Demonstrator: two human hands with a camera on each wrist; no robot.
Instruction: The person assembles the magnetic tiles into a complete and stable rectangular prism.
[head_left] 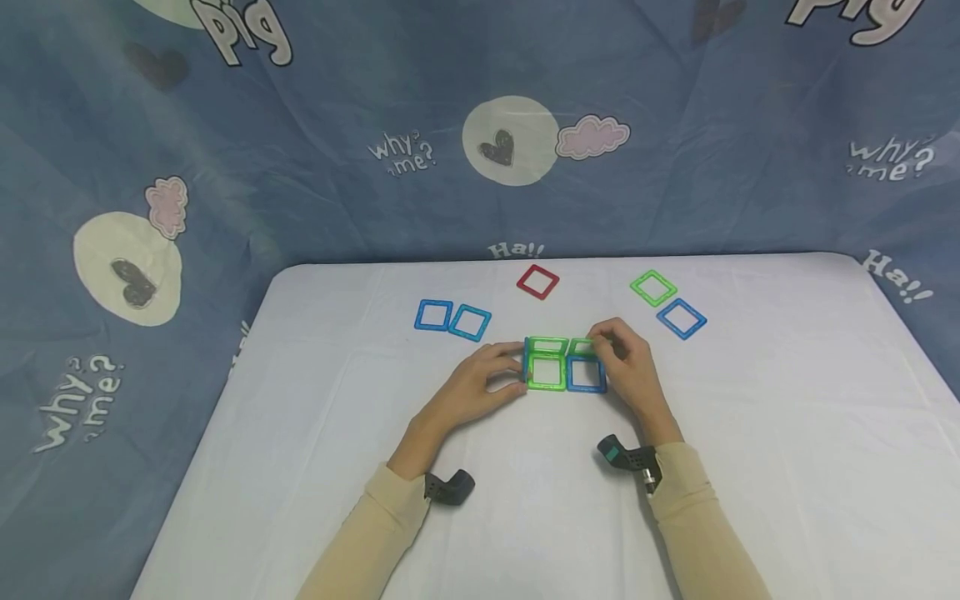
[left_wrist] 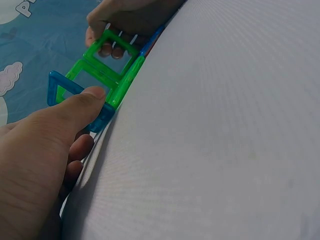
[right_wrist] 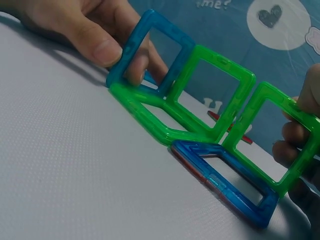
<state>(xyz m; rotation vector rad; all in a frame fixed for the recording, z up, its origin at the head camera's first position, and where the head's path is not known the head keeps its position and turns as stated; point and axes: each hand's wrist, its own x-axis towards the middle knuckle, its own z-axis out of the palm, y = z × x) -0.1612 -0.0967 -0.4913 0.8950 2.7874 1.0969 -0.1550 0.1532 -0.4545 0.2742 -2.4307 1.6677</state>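
A blue printed curtain (head_left: 420,75) fills the top of our frame and its left side. Below it we see a white table (head_left: 787,467) spreading across the centre and lower right. Two beige sleeves (head_left: 708,517) enter from the bottom edge, each with a small dark wrist camera (head_left: 450,488). The left hand (head_left: 476,383) and right hand (head_left: 632,371) meet near mid-frame, around joined square frames. Flat on the table lie a green base (head_left: 547,387) and, just right of it, a blue base (right_wrist: 217,182). The left thumb and fingers pinch an upright blue frame (right_wrist: 172,33) at the left end, partly covering it. A green back frame (right_wrist: 225,61) stands beside it. The right fingers pinch another upright, the green end frame (right_wrist: 247,117), hiding its right edge from us. Beyond, higher in the frame, loose squares lie on the table: two blue squares (head_left: 433,327) left of centre, a red square (head_left: 530,292) near centre, and right of centre a green square (head_left: 642,296) beside a single blue one (head_left: 670,327).
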